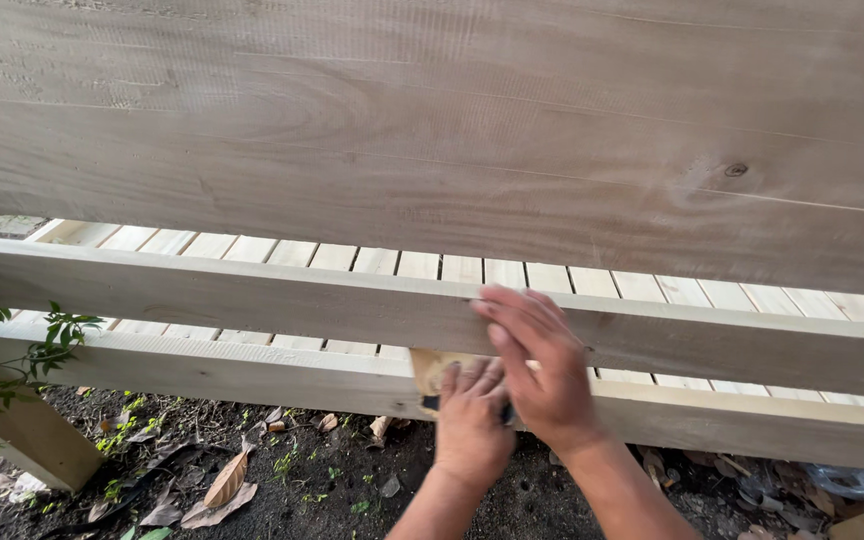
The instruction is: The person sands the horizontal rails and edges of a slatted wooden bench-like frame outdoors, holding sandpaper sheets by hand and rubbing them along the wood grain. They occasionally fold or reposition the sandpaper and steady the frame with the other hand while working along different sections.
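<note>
Pressed flat by two bare hands, a folded sheet of sandpaper (432, 368) sits against the lower rail (252, 375) of an unfinished wooden bench. The left hand (472, 420) curls closed over the paper's lower edge and pins it to the rail's front face, with something small and dark just showing under its fingers; what that is cannot be made out. The right hand (542, 365) lies partly over the left, its fingers (512, 310) spread and reaching up onto the middle rail (202, 295), holding nothing, palm down on the wood.

Above them a broad back plank (432, 130) fills the upper frame, its grain and a dark knot (736, 170) plain to see. Between the rails the seat slats (352, 262) run pale and evenly gapped.

By the look of it, the frame is fully assembled and all the timber is bare; smoothing appears to be in hand near the middle of the lower rail, with no stain or paint yet anywhere. Dry leaves (227, 480) and dark soil lie beneath, a green sprig (12, 350) at the left edge.
</note>
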Demonstrator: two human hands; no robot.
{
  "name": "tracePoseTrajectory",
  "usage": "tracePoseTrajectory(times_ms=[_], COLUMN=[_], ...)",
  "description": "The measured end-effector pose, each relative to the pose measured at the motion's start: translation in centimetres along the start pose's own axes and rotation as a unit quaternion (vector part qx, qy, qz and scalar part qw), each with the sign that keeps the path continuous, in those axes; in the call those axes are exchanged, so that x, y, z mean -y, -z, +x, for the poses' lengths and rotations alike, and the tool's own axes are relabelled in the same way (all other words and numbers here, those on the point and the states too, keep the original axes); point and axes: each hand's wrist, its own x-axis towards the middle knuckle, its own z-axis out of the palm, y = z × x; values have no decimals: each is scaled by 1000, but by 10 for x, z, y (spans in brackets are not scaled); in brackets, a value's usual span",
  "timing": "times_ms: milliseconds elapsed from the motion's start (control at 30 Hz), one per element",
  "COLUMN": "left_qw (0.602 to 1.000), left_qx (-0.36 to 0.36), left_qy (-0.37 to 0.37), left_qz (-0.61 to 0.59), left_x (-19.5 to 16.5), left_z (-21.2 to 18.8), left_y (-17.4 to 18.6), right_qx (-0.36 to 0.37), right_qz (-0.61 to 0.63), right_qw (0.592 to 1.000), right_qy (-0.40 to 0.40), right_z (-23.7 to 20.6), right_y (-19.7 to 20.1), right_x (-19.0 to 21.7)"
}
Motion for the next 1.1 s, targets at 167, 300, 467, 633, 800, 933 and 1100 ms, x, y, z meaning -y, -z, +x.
tracePoseTrajectory(times_ms=[167, 300, 467, 633, 800, 933, 1100], left_qw=[997, 974, 869, 638, 488, 643, 956], left_qx=[8, 91, 256, 152, 150, 148, 21], left_qy=[-33, -94, 156, 214, 387, 325, 68], left_qz=[-69, -187, -393, -724, -767, -678, -284], left_x=[-23, -18, -34, -52, -57, -61, -48], left_z=[4, 1, 5, 20, 38, 44, 48], left_y=[8, 35, 54, 60, 54, 49, 71], right_qx=[-94, 42, -60, -140, -118, -154, -269], right_qz=[56, 26, 126, 416, 541, 485, 440], right_qw=[908, 913, 844, 756, 660, 637, 774], right_qy=[-404, -404, -519, -486, -508, -578, -368], right_z=[-80, -114, -138, -154, -178, -182, -157], right_y=[27, 30, 51, 77, 96, 96, 133], right_x=[-37, -60, -62, -86, -103, -97, -97])
